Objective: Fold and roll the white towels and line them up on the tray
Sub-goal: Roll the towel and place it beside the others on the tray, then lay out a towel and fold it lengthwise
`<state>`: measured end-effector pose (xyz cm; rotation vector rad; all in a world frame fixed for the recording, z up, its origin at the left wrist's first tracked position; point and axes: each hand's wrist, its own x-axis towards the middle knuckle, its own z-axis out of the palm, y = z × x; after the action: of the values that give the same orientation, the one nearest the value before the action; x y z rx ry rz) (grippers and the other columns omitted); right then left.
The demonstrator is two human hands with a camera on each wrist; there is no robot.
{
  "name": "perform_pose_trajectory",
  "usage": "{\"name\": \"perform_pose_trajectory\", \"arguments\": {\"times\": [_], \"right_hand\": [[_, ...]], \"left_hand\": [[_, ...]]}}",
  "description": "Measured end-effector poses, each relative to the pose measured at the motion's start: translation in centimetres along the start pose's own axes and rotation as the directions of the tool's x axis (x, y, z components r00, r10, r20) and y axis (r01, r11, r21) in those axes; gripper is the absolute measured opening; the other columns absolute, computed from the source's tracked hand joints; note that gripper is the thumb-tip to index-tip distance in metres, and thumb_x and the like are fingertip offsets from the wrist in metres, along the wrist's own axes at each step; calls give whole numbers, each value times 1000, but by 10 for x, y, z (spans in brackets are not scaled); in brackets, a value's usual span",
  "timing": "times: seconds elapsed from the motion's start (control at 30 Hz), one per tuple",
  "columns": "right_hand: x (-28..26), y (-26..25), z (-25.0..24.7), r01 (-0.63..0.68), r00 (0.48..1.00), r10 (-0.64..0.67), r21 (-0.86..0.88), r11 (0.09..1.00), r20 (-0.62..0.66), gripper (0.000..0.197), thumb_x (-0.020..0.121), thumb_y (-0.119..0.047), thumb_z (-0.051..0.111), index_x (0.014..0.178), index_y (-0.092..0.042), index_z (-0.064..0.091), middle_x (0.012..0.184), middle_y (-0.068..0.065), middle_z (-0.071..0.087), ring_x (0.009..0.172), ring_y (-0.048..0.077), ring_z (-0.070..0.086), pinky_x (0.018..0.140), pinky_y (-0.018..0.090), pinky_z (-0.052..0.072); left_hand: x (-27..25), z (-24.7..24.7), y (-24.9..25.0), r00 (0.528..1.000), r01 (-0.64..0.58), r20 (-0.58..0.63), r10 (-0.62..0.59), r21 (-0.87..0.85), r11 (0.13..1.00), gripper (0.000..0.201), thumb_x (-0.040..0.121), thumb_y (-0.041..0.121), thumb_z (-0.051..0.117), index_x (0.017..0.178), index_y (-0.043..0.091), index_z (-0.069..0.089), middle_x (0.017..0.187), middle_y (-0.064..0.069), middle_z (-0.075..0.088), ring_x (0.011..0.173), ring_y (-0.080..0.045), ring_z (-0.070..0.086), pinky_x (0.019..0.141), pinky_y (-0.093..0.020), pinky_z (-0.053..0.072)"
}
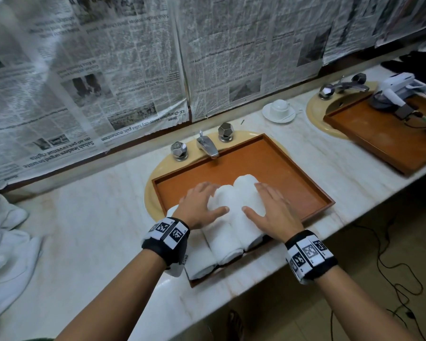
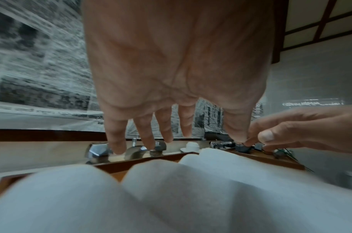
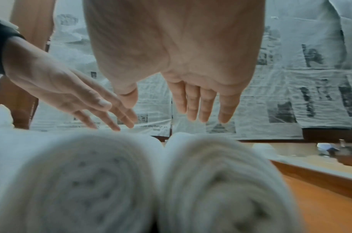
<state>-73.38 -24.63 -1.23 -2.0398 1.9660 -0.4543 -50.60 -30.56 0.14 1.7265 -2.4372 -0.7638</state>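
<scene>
I count three rolled towels [image 1: 228,232] lying side by side, touching, at the near left end of the brown tray [image 1: 293,183]. The tray sits over a sink basin in the marble desk [image 1: 89,230].

My left hand [image 1: 199,205] is flat, fingers straight and spread, over the left and middle rolls. My right hand [image 1: 271,210] is flat, fingers straight, over the right roll. Neither hand grips anything. In the wrist views both palms sit just above the rolls; I cannot tell whether they press on them.

Further count:
- one heap of unrolled white towels [image 1: 5,244] at the desk's left edge;
- one faucet [image 1: 207,145] with two faceted knobs behind the tray;
- one cup on a saucer [image 1: 279,110];
- a second tray [image 1: 379,136] on the right, carrying a white device.
</scene>
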Motion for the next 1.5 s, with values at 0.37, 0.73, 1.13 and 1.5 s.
{"name": "perform_pose_trajectory", "arguments": {"times": [0.37, 0.73, 1.13, 1.5], "right_hand": [[-15, -163, 43, 252, 962, -258, 78, 965, 90, 73, 91, -61, 50, 150, -20, 34, 155, -4, 35, 143, 12, 28, 117, 28, 23], [-38, -358, 143, 418, 861, -451, 180, 891, 234, 70, 93, -58, 50, 151, -23, 33, 156, -9, 32, 142, 8, 28, 114, 25, 23], [-4, -475, 215, 604, 718, -620, 158, 781, 316, 71, 92, -57, 53, 148, -15, 40, 152, 2, 41, 139, 19, 37, 114, 30, 27], [57, -547, 249, 743, 546, -754, 204, 637, 365, 69, 94, -52, 52, 148, -12, 37, 152, 6, 40, 136, 23, 40, 110, 36, 35]], "left_hand": [[-121, -34, -144, 971, 178, -130, -203, -180, 967, 74, 87, 63, 59, 149, 31, 36, 155, 2, 35, 139, -22, 36, 112, -48, 36], [-290, -57, -312, 842, 435, -199, -502, -299, 849, 69, 89, 57, 61, 148, 31, 37, 155, 4, 34, 140, -21, 34, 113, -41, 32], [-355, -81, -389, 692, 608, -317, -649, -229, 760, 69, 88, 58, 60, 148, 30, 38, 152, 7, 36, 137, -23, 35, 103, -42, 41], [-360, -122, -428, 556, 669, -470, -686, -236, 704, 60, 90, 44, 63, 143, 23, 46, 144, -1, 44, 129, -29, 40, 96, -47, 45]]}}
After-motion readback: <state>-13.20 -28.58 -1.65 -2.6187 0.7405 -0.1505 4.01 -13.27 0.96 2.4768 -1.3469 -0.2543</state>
